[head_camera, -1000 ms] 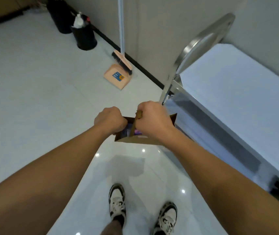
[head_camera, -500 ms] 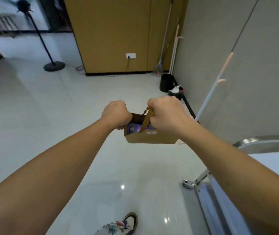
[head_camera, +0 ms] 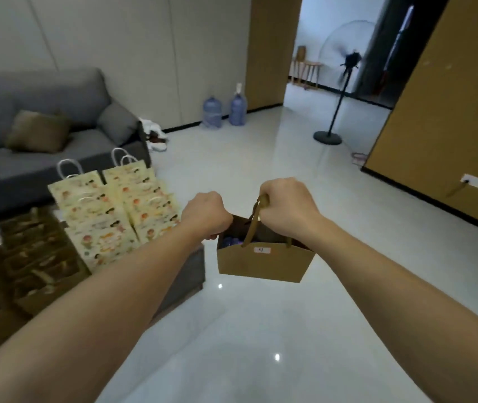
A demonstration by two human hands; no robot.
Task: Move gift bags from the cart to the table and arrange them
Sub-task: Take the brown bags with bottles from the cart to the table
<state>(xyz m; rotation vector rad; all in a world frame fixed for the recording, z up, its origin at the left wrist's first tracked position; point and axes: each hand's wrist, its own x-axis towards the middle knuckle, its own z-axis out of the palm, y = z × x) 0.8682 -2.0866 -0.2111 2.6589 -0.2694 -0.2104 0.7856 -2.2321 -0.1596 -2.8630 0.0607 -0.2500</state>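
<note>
Brown kraft gift bag (head_camera: 264, 261) in transit, hanging over the floor between both fists. Right hand (head_camera: 287, 203) clamped on the ribbon handle; left hand (head_camera: 207, 215) curled at the bag's far rim, grip there hidden behind the knuckles. Down-left of the grip, the low grey desk (head_camera: 185, 269) already carries rows of cartoon-print bags (head_camera: 112, 207) and darker bags (head_camera: 25, 257) (blurred, count unclear). This one is not yet placed. Cart out of view, so the remainder is unknown. Bag contents indistinct, bluish.
</note>
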